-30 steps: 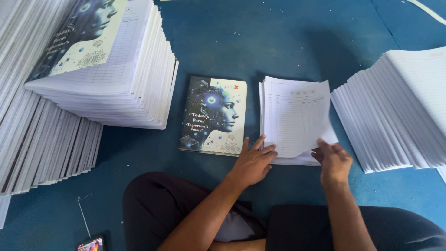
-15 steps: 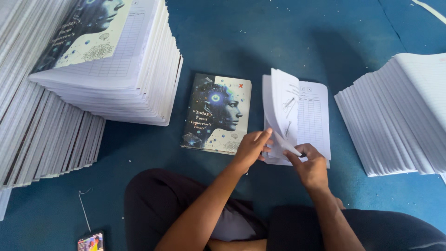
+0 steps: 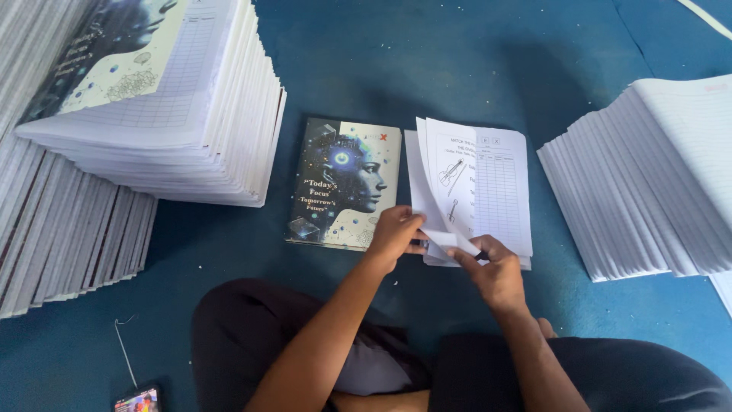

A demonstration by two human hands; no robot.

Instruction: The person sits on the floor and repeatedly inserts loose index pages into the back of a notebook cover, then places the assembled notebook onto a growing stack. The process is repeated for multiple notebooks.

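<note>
On blue floor, left hand [image 3: 394, 236] and right hand [image 3: 492, 268] pinch white sheets [image 3: 473, 191].

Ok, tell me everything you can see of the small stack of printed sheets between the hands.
The small stack of printed sheets lies flat on the blue floor, right of the dark cover. White paper bearing tables and line drawings. Its top sheets are lifted at the left, curling; the left hand and right hand pinch the near edge.
</note>
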